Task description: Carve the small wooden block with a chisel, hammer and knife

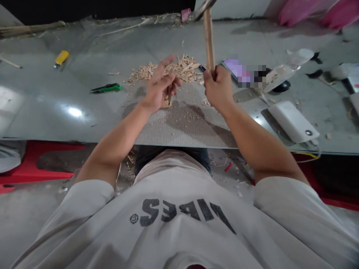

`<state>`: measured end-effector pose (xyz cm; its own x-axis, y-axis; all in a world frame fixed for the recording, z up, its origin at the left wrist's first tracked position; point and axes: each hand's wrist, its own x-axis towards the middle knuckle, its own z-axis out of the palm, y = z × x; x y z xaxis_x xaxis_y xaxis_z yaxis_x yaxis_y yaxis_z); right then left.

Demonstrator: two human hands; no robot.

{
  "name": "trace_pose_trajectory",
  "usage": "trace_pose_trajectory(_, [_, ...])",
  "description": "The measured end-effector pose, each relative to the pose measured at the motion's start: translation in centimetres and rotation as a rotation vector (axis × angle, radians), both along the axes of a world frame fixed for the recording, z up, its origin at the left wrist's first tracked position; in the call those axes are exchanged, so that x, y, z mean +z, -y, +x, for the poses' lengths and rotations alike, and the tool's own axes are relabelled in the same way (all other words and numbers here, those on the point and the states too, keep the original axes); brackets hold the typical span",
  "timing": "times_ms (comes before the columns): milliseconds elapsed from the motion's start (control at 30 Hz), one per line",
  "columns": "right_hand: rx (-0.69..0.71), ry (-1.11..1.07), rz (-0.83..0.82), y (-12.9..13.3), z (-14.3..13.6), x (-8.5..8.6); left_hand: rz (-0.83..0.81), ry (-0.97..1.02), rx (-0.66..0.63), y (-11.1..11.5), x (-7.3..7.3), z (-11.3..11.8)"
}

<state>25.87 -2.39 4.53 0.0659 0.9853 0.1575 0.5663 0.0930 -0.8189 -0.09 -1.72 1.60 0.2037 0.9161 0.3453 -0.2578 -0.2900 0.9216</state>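
My right hand point(220, 87) is wrapped round the wooden handle of a hammer point(209, 41), raised with its metal head at the top of the view. In my left hand point(160, 86) a thin, dark chisel point(169, 92) is pinched between thumb and fingers, with the index finger stretched out. The chisel's lower end meets a small light wooden piece point(167, 103), partly hidden by the hand. Beneath lies a grey textured mat point(182, 130) strewn with crumbs of wood. Just beyond my hands a heap of wood chips point(186, 69) is spread out.
On the glass-topped table are a green utility knife point(106, 88) and a yellow cutter point(61, 58) to the left. To the right are a phone point(237, 69), a clear plastic bottle point(283, 73) and a white power bank point(293, 121) with a cable. Red stools point(42, 164) stand below the edge.
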Motion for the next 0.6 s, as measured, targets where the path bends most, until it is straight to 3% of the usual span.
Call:
trace_pose_trajectory(133, [0.012,0.134,-0.025,0.6,-0.4,-1.3,-0.023,-0.032,-0.118,1.7,1.0,0.3])
trace_pose_trajectory(300, [0.170,0.327,-0.131,2.8,-3.5,-0.6,-0.015,-0.157,-0.215,2.2,0.5,0.8])
trace_pose_trajectory(467, [0.205,0.438,-0.219,3.0,-4.9,-0.2,0.010,-0.225,-0.171,2.6,0.1,1.2])
trace_pose_trajectory(600, [0.242,0.355,-0.241,2.3,-4.6,-0.5,0.024,-0.263,-0.102,3.6,0.1,1.3])
